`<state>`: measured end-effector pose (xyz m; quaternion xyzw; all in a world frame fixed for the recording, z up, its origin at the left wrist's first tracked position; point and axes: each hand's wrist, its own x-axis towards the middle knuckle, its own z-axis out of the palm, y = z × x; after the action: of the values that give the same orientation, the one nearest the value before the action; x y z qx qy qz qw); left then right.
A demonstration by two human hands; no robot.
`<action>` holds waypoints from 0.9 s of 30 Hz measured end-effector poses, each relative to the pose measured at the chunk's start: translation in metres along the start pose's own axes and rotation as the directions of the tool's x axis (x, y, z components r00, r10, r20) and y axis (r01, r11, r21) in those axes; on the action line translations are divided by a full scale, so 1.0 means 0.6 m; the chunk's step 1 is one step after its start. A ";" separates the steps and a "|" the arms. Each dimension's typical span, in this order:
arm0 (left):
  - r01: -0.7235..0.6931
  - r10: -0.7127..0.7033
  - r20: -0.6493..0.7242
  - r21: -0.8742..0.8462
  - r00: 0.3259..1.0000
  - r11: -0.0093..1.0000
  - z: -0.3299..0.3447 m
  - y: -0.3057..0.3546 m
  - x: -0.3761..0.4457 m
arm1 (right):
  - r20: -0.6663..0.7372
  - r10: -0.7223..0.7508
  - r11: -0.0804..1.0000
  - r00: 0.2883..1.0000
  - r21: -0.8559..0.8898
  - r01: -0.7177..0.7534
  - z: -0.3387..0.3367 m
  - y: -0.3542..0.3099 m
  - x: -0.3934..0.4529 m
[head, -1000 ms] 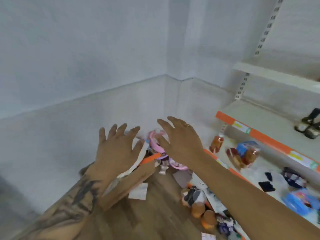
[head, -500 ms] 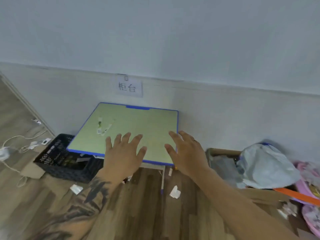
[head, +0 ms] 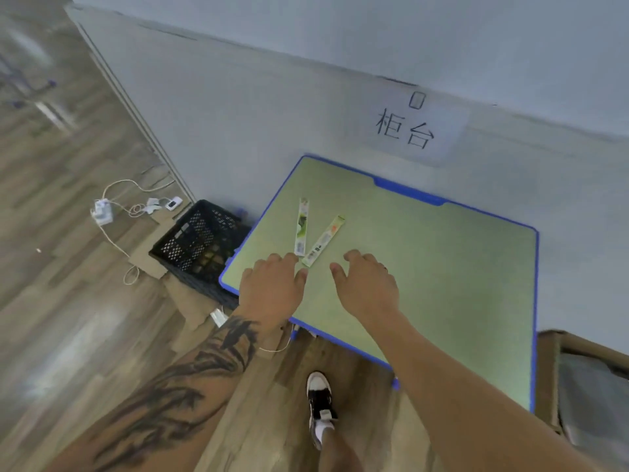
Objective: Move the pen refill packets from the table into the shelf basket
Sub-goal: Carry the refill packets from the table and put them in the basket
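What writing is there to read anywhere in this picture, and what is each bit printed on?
"柜台": on the white paper sign stuck to the wall above the table.
Left pen refill packet: printing on it is too small and blurred to read.
Right pen refill packet: dark marks near its lower end, also too blurred to read.
No other writing shows.

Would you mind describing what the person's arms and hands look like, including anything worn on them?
Both arms are bare, with no sleeves in view. The left forearm carries a large dark tattoo of sweeping strokes that stops at the wrist. The left hand is unmarked. The right hand seems to wear a dark ring.
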<state>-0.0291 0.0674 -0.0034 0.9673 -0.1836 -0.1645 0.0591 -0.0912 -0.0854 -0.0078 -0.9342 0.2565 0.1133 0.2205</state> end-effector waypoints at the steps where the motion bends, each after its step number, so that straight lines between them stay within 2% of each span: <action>1: 0.011 -0.011 -0.005 -0.011 1.000 1.000 0.010 -0.005 0.045 | -0.003 0.025 1.000 1.000 0.009 -0.025 0.014 -0.012 0.043; 6: 0.087 -0.085 0.024 -0.108 0.996 0.990 0.044 -0.017 0.235 | 0.024 0.230 0.973 0.973 0.022 -0.231 0.068 -0.049 0.197; 10: 0.115 -0.105 0.089 -0.114 0.991 0.987 0.067 -0.005 0.292 | 0.060 0.391 0.916 0.919 0.075 -0.394 0.099 -0.058 0.233; 16: 0.210 -0.176 0.154 -0.242 0.972 0.947 0.086 0.001 0.310 | 0.164 0.427 0.858 0.889 0.238 -0.456 0.111 -0.079 0.232; 18: 0.167 -0.130 0.153 -0.263 0.980 0.950 0.085 0.010 0.296 | 0.166 0.437 0.800 0.884 0.378 -0.466 0.115 -0.065 0.214; 22: 0.035 0.028 0.159 -0.381 0.987 0.924 0.068 0.083 0.199 | 0.077 0.493 0.565 0.867 0.729 -0.386 0.058 0.038 0.099; 25: -0.054 0.212 0.224 -0.556 0.951 0.829 0.051 0.224 0.075 | -0.003 0.601 0.395 0.799 0.871 -0.293 -0.035 0.167 -0.049; 27: -0.113 0.346 0.243 -0.650 0.906 0.751 0.050 0.352 -0.021 | -0.063 0.658 0.319 0.750 0.926 -0.202 -0.114 0.265 -0.167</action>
<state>-0.1213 -0.1248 0.0088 0.8173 -0.2457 -0.3755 0.3614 -0.2533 -0.1974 0.0285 -0.5709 0.5649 -0.1897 0.5648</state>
